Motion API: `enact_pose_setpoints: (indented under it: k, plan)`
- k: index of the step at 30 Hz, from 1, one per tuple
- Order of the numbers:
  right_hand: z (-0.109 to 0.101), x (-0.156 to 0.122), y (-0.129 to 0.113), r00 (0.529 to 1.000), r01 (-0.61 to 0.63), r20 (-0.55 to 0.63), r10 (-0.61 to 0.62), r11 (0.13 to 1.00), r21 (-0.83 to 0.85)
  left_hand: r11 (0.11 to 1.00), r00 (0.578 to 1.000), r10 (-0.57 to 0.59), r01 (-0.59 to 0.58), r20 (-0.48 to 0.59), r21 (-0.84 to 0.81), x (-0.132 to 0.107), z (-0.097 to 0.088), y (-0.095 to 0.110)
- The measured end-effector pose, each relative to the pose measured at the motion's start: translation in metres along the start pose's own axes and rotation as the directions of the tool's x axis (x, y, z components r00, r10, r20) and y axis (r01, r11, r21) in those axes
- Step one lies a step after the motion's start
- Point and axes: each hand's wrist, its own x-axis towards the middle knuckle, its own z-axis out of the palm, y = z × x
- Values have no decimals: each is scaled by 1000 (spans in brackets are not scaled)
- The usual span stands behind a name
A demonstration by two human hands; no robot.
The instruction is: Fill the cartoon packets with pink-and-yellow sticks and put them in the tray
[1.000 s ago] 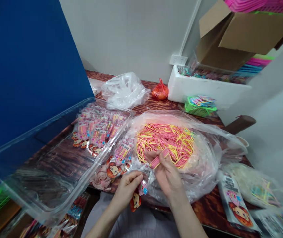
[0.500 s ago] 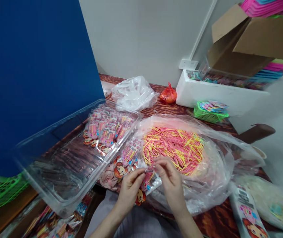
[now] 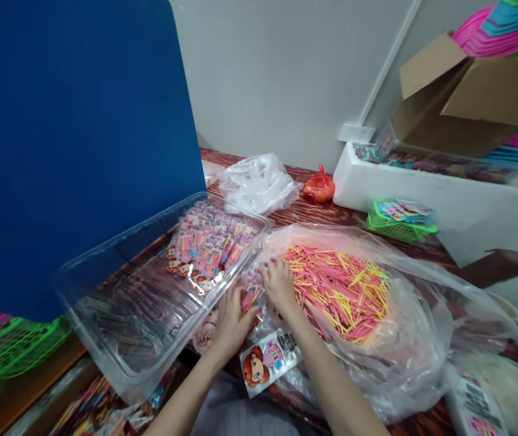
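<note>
My left hand (image 3: pixel 232 320) rests on a small pile of cartoon-printed packets (image 3: pixel 250 289) at the near corner of a clear plastic bin (image 3: pixel 118 315), its fingers curled over them. Beside it, my right hand (image 3: pixel 278 283) reaches over the same pile, fingers bent down onto the packets at the left rim of a big clear bag (image 3: pixel 404 339) holding pink and yellow sticks (image 3: pixel 340 290). An empty cartoon-face packet (image 3: pixel 268 361) lies flat on the table under my right forearm. More filled packets (image 3: pixel 209 245) lie at the bin's far end.
A blue panel (image 3: pixel 68 133) stands at left. Behind are a crumpled clear bag (image 3: pixel 259 181), a small orange bag (image 3: pixel 319 189), a white foam box (image 3: pixel 422 188), a green basket (image 3: pixel 399 221) and cardboard boxes (image 3: pixel 468 97). More packets lie at right (image 3: pixel 481 406).
Both hands moved up and away from me, from the table edge to the packet pile by the bin. The packet they held now lies flat on the table. The camera view shifted left.
</note>
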Motion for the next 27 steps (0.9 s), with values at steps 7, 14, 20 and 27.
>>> enact_pose_setpoints:
  k: [7,14,20,27]
  plan:
    - [-2,-3,-1,999,-41,35,40,998,47,989,983,-111,124,149,-82,7,4,-15]
    - [-15,-47,-32,972,-233,191,134,592,772,989,985,-109,121,132,-87,11,-10,0]
    - [-20,-85,-58,961,-269,195,195,497,825,994,988,10,7,151,-111,0,-24,14]
    - [-71,-88,-96,952,-307,285,116,304,902,985,995,-46,61,93,-164,-24,-48,55]
